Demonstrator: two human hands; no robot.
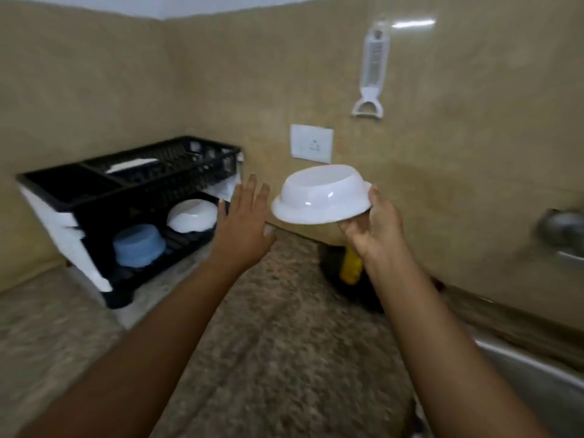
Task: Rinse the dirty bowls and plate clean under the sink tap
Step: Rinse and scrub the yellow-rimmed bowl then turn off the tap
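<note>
- Right hand (376,222): holds a white bowl (320,194) upside down in mid-air, base up, above the speckled countertop (284,327). The thumb lies on the rim at the bowl's 3 o'clock edge; the remaining fingers curl beneath the rim and are mostly hidden.
- Left hand (245,222): raised at 9 o'clock of the held bowl, fingers straight and slightly spread, palm turned toward the bowl. It is near the rim, but contact cannot be determined.
- Dish rack (126,184): black, two tiers, standing in the wall corner at 9 o'clock of the hands.
  - Lower tier: a second white bowl (192,214), tilted, and a blue bowl (139,245) inverted at its 8 o'clock.
  - Upper tier: a flat white item (131,165) — too blurred to identify.
- Sink (537,380): steel basin, partly visible at 4 o'clock of the frame, well apart from the held bowl.
- Tap (559,229): metal fitting on the wall at 3 o'clock of the frame, blurred.
- Yellow item (350,267): sits in a dark round container (331,279) on the countertop against the wall, directly at 6 o'clock of the held bowl; partly hidden by the right forearm.
- Wall: a white switch plate (312,143) at 12 o'clock of the held bowl; a white peeler (373,71) hangs at 1 o'clock of the plate.
</note>
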